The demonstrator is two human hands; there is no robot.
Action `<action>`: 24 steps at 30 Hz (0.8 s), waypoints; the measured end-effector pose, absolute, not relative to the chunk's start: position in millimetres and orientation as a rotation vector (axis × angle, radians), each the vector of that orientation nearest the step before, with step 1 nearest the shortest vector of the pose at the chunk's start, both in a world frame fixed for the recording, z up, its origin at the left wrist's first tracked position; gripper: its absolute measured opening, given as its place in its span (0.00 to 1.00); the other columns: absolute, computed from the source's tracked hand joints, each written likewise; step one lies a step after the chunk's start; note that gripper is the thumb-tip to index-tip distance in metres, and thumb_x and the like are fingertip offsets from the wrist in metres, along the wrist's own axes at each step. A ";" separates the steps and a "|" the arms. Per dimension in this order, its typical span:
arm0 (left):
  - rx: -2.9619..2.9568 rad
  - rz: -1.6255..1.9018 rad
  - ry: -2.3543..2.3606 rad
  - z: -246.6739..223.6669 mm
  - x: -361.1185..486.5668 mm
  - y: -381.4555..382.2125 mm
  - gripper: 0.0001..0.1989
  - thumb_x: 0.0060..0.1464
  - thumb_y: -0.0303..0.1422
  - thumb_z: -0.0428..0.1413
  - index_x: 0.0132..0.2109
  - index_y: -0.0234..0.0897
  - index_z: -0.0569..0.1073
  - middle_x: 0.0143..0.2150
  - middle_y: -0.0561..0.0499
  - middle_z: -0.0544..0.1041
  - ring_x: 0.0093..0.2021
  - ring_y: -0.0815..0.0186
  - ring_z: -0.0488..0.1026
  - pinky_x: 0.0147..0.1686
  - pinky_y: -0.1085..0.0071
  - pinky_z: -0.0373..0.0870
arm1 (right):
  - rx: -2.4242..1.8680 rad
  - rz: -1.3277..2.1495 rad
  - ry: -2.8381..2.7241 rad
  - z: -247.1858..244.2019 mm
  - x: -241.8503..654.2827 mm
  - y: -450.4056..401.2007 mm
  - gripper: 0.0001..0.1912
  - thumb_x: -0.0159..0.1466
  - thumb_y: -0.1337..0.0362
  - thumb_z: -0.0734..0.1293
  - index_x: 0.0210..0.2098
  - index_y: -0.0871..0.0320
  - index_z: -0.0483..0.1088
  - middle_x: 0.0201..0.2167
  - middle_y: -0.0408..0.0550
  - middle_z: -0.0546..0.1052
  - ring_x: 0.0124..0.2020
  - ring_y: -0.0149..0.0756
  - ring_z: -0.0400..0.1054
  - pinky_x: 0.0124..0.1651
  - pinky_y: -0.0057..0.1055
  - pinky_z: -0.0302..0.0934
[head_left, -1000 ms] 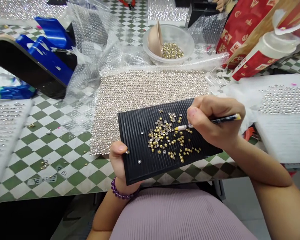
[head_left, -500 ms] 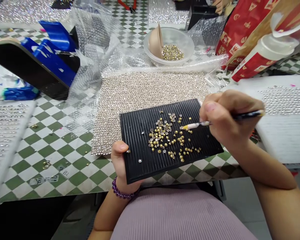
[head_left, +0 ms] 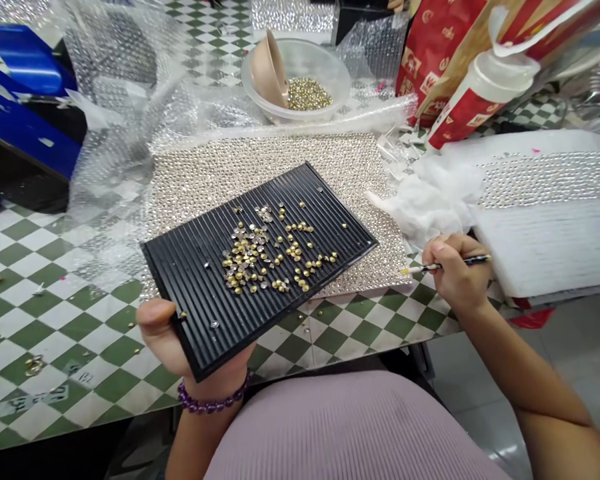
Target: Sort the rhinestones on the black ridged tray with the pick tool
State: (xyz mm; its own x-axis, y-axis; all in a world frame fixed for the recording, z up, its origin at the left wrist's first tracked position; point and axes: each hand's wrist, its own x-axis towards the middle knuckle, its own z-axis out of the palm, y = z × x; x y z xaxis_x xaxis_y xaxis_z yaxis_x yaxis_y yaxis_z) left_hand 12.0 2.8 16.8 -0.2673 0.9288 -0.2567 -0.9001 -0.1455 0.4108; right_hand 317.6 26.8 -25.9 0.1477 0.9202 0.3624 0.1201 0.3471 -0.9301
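My left hand (head_left: 167, 337) grips a black ridged tray (head_left: 180, 267) by its near left corner, thumb on top and fingers beneath. Loose gold-backed rhinestones (head_left: 247, 260) lie scattered over the tray's middle. Under and behind it spreads a sheet densely covered in rhinestones (head_left: 200, 173). My right hand (head_left: 455, 270) is closed around a slim pen-like picker with a dark handle (head_left: 477, 259). Its pale, yellow-ended tip points left, at the sheet's near right corner; whether it touches, or carries a stone, I cannot tell.
A translucent bowl (head_left: 337, 77) holds more rhinestones and a tilted beige cup (head_left: 269, 70). Bubble wrap (head_left: 115, 100) lies to the left. Crumpled white plastic (head_left: 430, 200), a red-and-white cup (head_left: 480, 100) and a white sheet with rhinestone rows (head_left: 545, 233) are on the right.
My right hand with the picker has moved from above the tray down to the sheet's right corner. The tray has turned, its right end swinging away from me. The view has shifted right.
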 end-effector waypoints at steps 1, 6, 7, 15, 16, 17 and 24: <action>0.049 1.750 0.598 17.0 13.0 3.2 0.23 0.51 0.42 0.40 0.49 0.48 0.73 0.48 0.51 0.77 0.53 0.54 0.70 0.54 0.52 0.66 | -1.082 0.775 -1.319 -28.8 318.1 25.4 0.22 0.60 0.70 0.67 0.15 0.58 0.54 0.13 0.38 0.60 0.17 0.27 0.58 0.21 0.29 0.51; 0.006 1.744 0.606 17.7 14.6 4.6 0.23 0.50 0.41 0.40 0.47 0.49 0.73 0.46 0.52 0.78 0.52 0.55 0.71 0.54 0.52 0.66 | -1.150 0.749 -1.440 -27.2 316.8 24.0 0.21 0.61 0.70 0.66 0.16 0.58 0.55 0.15 0.40 0.63 0.19 0.28 0.59 0.24 0.30 0.53; 0.003 1.734 0.592 17.5 14.2 4.6 0.23 0.50 0.41 0.40 0.47 0.49 0.73 0.45 0.52 0.78 0.52 0.55 0.71 0.54 0.52 0.66 | -1.163 0.739 -1.455 -26.0 316.8 24.0 0.21 0.61 0.69 0.66 0.16 0.58 0.55 0.15 0.40 0.63 0.19 0.28 0.59 0.24 0.30 0.53; 0.046 1.663 0.573 12.8 9.7 1.6 0.20 0.47 0.41 0.44 0.45 0.49 0.74 0.44 0.51 0.78 0.50 0.54 0.72 0.47 0.54 0.72 | -1.254 0.733 -1.442 -24.5 318.6 21.4 0.21 0.61 0.69 0.66 0.16 0.58 0.55 0.15 0.39 0.62 0.19 0.27 0.57 0.24 0.30 0.51; 0.055 1.650 0.573 12.2 9.6 1.4 0.20 0.47 0.41 0.44 0.45 0.49 0.74 0.44 0.51 0.78 0.49 0.54 0.72 0.46 0.55 0.73 | -1.244 0.725 -1.424 -24.6 318.6 21.0 0.20 0.61 0.69 0.66 0.16 0.58 0.55 0.15 0.39 0.62 0.19 0.27 0.58 0.24 0.30 0.52; 0.069 1.642 0.571 11.7 9.6 1.2 0.20 0.46 0.40 0.45 0.44 0.49 0.74 0.44 0.51 0.78 0.49 0.54 0.72 0.46 0.55 0.73 | -1.230 0.719 -1.413 -24.5 318.5 20.6 0.20 0.61 0.69 0.66 0.16 0.58 0.56 0.15 0.39 0.62 0.19 0.27 0.58 0.25 0.30 0.52; 0.090 1.659 0.622 13.1 11.6 1.9 0.20 0.46 0.40 0.46 0.45 0.50 0.74 0.45 0.52 0.78 0.50 0.53 0.72 0.47 0.53 0.72 | -1.230 0.715 -1.525 -19.4 315.3 18.9 0.20 0.61 0.69 0.65 0.16 0.58 0.56 0.15 0.39 0.62 0.20 0.26 0.59 0.25 0.29 0.53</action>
